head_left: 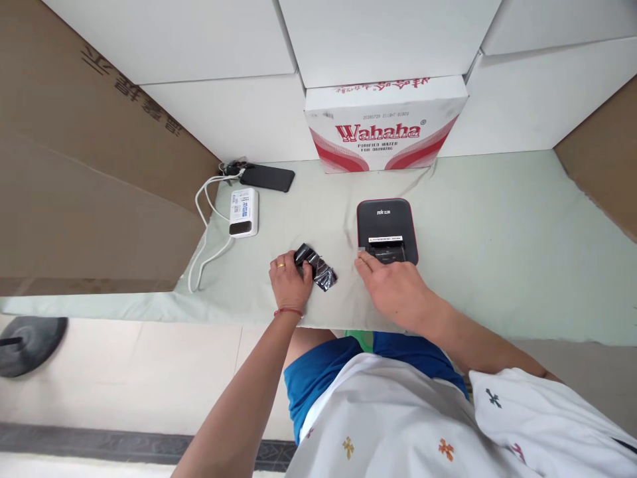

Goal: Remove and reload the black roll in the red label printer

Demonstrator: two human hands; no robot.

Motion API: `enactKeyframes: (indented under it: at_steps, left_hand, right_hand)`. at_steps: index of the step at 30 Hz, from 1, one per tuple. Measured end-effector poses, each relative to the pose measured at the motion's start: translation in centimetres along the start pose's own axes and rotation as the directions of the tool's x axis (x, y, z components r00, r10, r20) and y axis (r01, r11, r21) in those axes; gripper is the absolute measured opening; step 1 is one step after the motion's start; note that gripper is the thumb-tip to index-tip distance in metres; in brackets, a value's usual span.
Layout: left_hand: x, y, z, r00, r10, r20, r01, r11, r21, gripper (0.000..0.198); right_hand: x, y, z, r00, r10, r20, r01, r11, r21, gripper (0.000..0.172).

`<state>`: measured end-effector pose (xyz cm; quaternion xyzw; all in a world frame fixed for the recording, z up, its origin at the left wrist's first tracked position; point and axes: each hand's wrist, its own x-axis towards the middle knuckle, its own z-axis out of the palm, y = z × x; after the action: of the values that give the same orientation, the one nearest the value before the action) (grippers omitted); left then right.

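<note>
My left hand (pixel 291 282) is closed on a crumpled piece of shiny black plastic film (pixel 322 271), part of it hidden under the fingers. To its right lies a flat black device with a red edge (pixel 385 218), a white strip label and a dark slot on its near half; it looks like a small printer. My right hand (pixel 398 292) covers the device's near edge. Its fingers are pressed together at the device's near left corner, where a small greyish piece (pixel 361 249) shows at the fingertips. What they grip is not clear.
A white power bank (pixel 243 212) with a white cable (pixel 198 199), a black phone (pixel 267 178) and keys (pixel 231 169) lie at the left. A Wahaha water carton (pixel 385 126) stands behind. Cardboard panels (pixel 99 179) flank the green-clothed table (pixel 497 232).
</note>
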<state>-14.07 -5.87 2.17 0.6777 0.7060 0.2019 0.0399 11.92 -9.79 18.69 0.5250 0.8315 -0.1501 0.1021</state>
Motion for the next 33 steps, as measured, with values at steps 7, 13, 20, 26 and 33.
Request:
enactKeyframes:
  at_steps: [7, 13, 20, 26, 33]
  left_hand:
    - [-0.1, -0.1, 0.1, 1.000, 0.022, -0.010, -0.021, 1.000, 0.020, 0.038]
    - [0.0, 0.1, -0.1, 1.000, 0.010, 0.019, -0.010, 1.000, 0.022, 0.041]
    - [0.0, 0.1, 0.1, 1.000, -0.005, 0.018, 0.005, 1.000, 0.014, 0.040]
    - [0.0, 0.2, 0.2, 1.000, 0.005, 0.007, -0.006, 0.999, 0.052, 0.040]
    - [-0.1, 0.1, 0.4, 1.000, 0.007, -0.006, -0.007, 0.998, 0.062, 0.040]
  right_hand:
    - [1.0, -0.9, -0.5, 0.999, -0.040, -0.003, 0.040, 0.999, -0.013, 0.042]
    - [1.1, -0.4, -1.1, 1.000, 0.011, -0.013, -0.010, 0.998, 0.057, 0.036]
    - [0.9, 5.3, -1.1, 0.900, 0.153, -0.409, 0.054, 0.890, 0.453, 0.034]
    - [5.7, 9.0, -1.0, 0.950, 0.301, -0.082, -0.295, 0.952, 0.081, 0.030]
    - [9.0, 7.2, -2.0, 0.944, 0.303, 0.134, -0.298, 0.953, -0.054, 0.033]
